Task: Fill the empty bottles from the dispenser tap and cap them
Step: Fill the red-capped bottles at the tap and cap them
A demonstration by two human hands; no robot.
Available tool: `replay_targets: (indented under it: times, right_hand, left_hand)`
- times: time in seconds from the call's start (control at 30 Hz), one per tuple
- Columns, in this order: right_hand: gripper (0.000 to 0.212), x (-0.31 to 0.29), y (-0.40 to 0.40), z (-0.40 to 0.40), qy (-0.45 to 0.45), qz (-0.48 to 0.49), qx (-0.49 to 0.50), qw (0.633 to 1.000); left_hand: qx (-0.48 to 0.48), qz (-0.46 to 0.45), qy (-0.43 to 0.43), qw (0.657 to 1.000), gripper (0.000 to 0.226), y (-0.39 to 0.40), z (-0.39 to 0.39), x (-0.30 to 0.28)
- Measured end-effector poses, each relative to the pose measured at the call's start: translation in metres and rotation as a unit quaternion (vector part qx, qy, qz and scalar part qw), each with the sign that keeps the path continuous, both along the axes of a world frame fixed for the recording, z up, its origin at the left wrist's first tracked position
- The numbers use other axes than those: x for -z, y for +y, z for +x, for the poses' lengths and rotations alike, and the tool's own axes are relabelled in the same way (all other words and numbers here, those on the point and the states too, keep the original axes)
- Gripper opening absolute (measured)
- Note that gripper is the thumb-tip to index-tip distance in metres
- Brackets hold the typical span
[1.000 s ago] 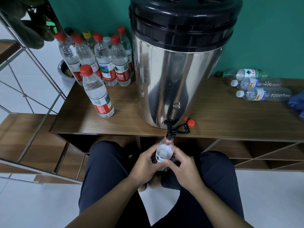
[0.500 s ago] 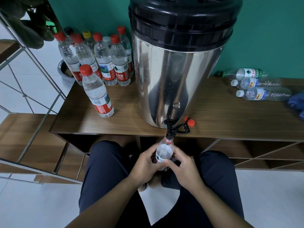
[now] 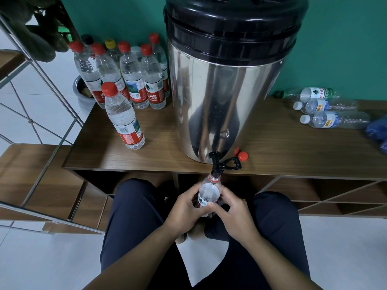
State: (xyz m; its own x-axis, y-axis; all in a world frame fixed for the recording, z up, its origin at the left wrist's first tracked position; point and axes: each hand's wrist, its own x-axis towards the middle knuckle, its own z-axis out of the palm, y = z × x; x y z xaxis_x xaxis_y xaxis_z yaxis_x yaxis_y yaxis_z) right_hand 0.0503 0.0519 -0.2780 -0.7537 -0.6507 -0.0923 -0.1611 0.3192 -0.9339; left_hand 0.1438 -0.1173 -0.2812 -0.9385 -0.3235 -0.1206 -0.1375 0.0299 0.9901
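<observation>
Bottle [image 3: 209, 193]: clear plastic, uncapped, red neck ring, green-and-white label partly hidden by fingers.
Axis: long axis upright, leaning slightly; mouth points up, right under the tap [image 3: 216, 164].
Place: below the tabletop [image 3: 293, 151] edge, above the person's lap.
Left hand [image 3: 184, 210]: fingers curled round the bottle's left side.
Right hand [image 3: 232, 214]: fingers wrapped round its right side.
Dispenser [image 3: 226, 80]: steel drum, black lid.
Loose cap [image 3: 243, 156]: red, on the tabletop beside the tap.

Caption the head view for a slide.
Both hands, left hand and right hand, hold an uncapped bottle under the dispenser tap; red cap waits on the table.
</observation>
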Motion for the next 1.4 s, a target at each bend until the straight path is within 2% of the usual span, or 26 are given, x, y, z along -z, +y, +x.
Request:
replay_targets:
  times: [0.83, 1.4]
  right_hand:
    - [0.047, 0.0047, -0.0008, -0.0018, -0.008, -0.004, 0.0, 1.0]
    - [0.053, 0.003, -0.0009, -0.0014, -0.005, -0.003, -0.004, 1.0]
  left_hand:
    - [-0.006, 0.014, 0.002, 1.0, 0.059, 0.0005, 0.0, 0.0016]
    - [0.001, -0.018, 0.0, 1.0, 0.061, -0.0005, 0.0, 0.0004]
